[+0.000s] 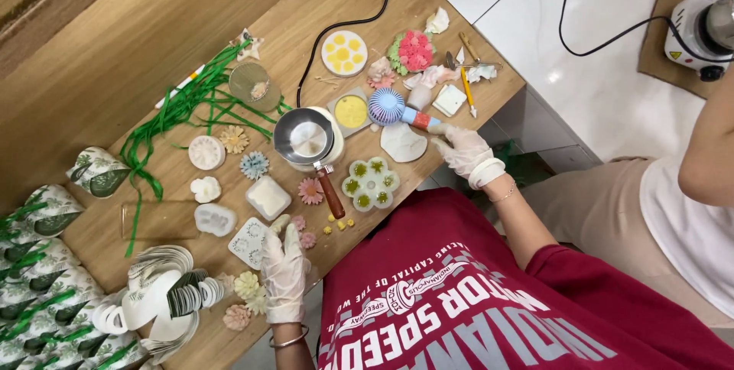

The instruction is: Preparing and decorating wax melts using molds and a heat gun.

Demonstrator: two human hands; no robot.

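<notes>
A gloved right hand (465,150) grips a small handheld fan (397,108) over the wooden desk (153,41), while the gloved left hand (284,271) rests flat, fingers extended, beside white moulds (248,241).

On the wooden table (153,41), the small pot (306,137) stands at the middle, its handle (331,194) pointing near; the round mould (371,183) lies just right of the handle; the handheld fan (388,107) lies right of the pot, with the right hand (462,148) at its near-right end; the left hand (284,271) rests at the near edge, just right of the square mould (249,241); ribbon strands (183,110) lie far left; the stack of paper tags (164,297) lies near left.
</notes>
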